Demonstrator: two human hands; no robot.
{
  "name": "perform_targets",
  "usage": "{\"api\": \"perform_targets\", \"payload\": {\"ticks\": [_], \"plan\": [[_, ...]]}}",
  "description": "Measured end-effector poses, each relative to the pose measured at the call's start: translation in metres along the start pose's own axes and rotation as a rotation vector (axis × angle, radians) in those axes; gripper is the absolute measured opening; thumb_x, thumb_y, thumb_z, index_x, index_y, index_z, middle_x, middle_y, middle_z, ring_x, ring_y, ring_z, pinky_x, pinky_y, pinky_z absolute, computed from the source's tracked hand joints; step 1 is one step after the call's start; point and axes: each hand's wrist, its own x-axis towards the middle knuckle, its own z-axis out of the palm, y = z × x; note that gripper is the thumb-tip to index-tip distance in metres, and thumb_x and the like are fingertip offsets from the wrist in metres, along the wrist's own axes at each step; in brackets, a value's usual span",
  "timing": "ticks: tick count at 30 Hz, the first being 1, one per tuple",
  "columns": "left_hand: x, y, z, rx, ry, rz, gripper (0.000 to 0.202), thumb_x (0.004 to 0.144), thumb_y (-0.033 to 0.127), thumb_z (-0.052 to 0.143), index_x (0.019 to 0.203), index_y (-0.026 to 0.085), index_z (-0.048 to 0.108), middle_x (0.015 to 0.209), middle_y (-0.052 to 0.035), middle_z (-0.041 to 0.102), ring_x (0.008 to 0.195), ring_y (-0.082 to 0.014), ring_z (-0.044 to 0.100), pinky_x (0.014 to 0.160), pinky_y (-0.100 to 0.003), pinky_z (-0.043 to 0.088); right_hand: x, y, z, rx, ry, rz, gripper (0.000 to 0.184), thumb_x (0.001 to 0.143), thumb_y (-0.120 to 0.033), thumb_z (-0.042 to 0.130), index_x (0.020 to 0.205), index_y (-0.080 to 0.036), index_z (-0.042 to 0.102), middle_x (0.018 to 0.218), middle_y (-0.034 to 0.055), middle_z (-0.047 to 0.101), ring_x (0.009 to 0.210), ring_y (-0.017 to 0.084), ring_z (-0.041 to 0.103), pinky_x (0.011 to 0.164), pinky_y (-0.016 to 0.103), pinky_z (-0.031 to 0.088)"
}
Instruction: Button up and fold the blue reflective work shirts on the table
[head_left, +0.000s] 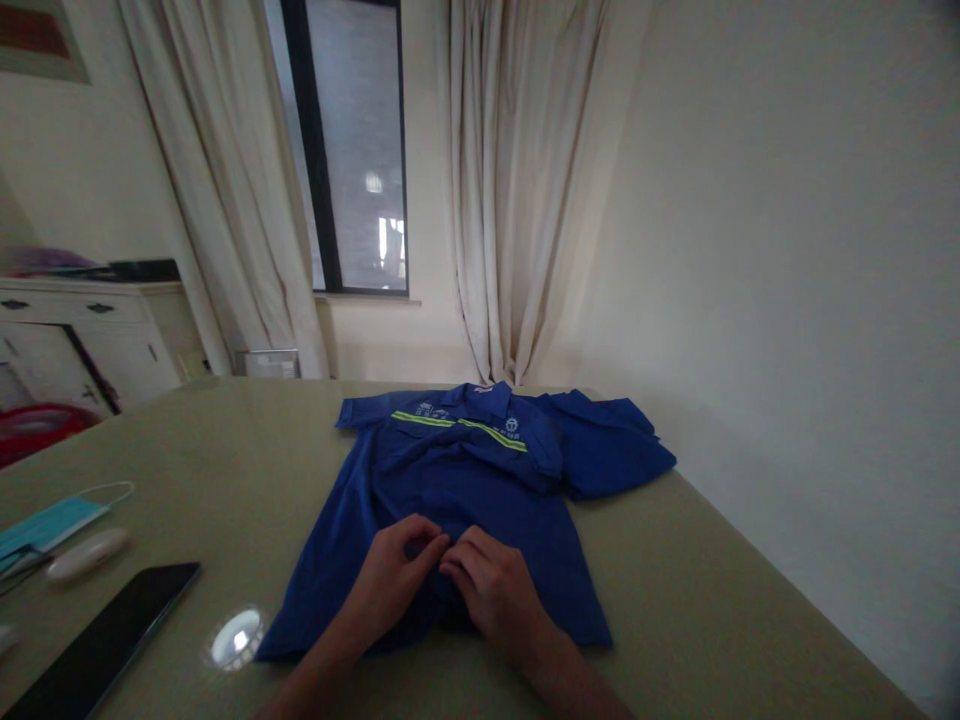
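A blue short-sleeved work shirt lies spread on the table, collar away from me, with yellow-green stripes and pale printing across the chest. Over its lower front, my left hand pinches the cloth near the middle line. My right hand is closed beside it, fingertips almost meeting the left ones on the same cloth. Whether a button lies between the fingers is hidden. Beyond the shirt's right side rests another folded blue garment, partly covered by the shirt's sleeve.
On the table, a black phone, a pale oval object and a blue face mask lie at left. A shiny round object sits near the shirt's hem. A wall borders the table's right side.
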Motion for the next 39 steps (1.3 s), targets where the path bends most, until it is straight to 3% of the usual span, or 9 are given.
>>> {"api": "perform_targets", "payload": {"ticks": [6, 11, 20, 28, 34, 39], "plan": [[-0.001, -0.003, 0.008, -0.041, 0.036, -0.003, 0.04, 0.093, 0.056, 0.053, 0.077, 0.021, 0.064, 0.071, 0.0005, 0.064, 0.07, -0.0168, 0.058, 0.064, -0.023, 0.043, 0.0, 0.0, 0.003, 0.102, 0.071, 0.111, 0.025, 0.104, -0.036, 0.053, 0.089, -0.024, 0.069, 0.089, 0.0018, 0.067, 0.08, 0.015, 0.065, 0.072, 0.025, 0.048], [-0.001, -0.008, 0.012, -0.057, 0.044, -0.001, 0.039, 0.095, 0.055, 0.05, 0.075, 0.022, 0.054, 0.068, 0.0039, 0.053, 0.065, -0.0139, 0.049, 0.06, -0.022, 0.038, -0.001, -0.003, 0.003, 0.218, 0.136, 0.12, 0.024, 0.102, -0.038, 0.057, 0.088, -0.024, 0.069, 0.086, 0.0015, 0.066, 0.08, 0.016, 0.064, 0.073, 0.025, 0.046], [0.0, -0.005, 0.011, -0.078, 0.083, 0.026, 0.032, 0.096, 0.051, 0.052, 0.083, 0.022, 0.059, 0.074, 0.002, 0.062, 0.07, -0.0161, 0.058, 0.065, -0.023, 0.044, 0.003, -0.005, -0.004, 0.36, 0.111, 0.128, 0.015, 0.098, -0.03, 0.06, 0.091, -0.023, 0.071, 0.086, 0.0012, 0.064, 0.078, 0.015, 0.06, 0.07, 0.025, 0.045], [-0.006, -0.004, 0.014, 0.119, 0.1, 0.039, 0.026, 0.098, 0.045, 0.049, 0.087, 0.024, 0.06, 0.077, 0.0003, 0.072, 0.071, -0.0177, 0.068, 0.064, -0.024, 0.042, 0.004, -0.004, 0.0, 0.34, 0.089, 0.214, 0.009, 0.092, -0.02, 0.067, 0.084, -0.021, 0.072, 0.081, -0.0007, 0.064, 0.073, 0.014, 0.059, 0.067, 0.024, 0.042], [-0.007, -0.005, 0.015, 0.1, 0.024, 0.05, 0.032, 0.1, 0.046, 0.046, 0.08, 0.023, 0.056, 0.066, 0.0031, 0.064, 0.061, -0.0149, 0.059, 0.059, -0.023, 0.038, 0.0, -0.007, 0.003, 0.269, 0.058, 0.276, 0.01, 0.089, -0.014, 0.071, 0.084, -0.022, 0.073, 0.085, -0.001, 0.068, 0.081, 0.015, 0.065, 0.075, 0.024, 0.043], [-0.007, -0.006, 0.013, 0.078, 0.021, 0.009, 0.032, 0.098, 0.049, 0.048, 0.085, 0.022, 0.06, 0.063, 0.0032, 0.064, 0.057, -0.0145, 0.056, 0.056, -0.023, 0.035, -0.001, -0.01, 0.003, 0.221, 0.078, 0.273, 0.012, 0.09, -0.013, 0.068, 0.085, -0.022, 0.072, 0.088, -0.0001, 0.067, 0.081, 0.015, 0.065, 0.074, 0.024, 0.044]]}}
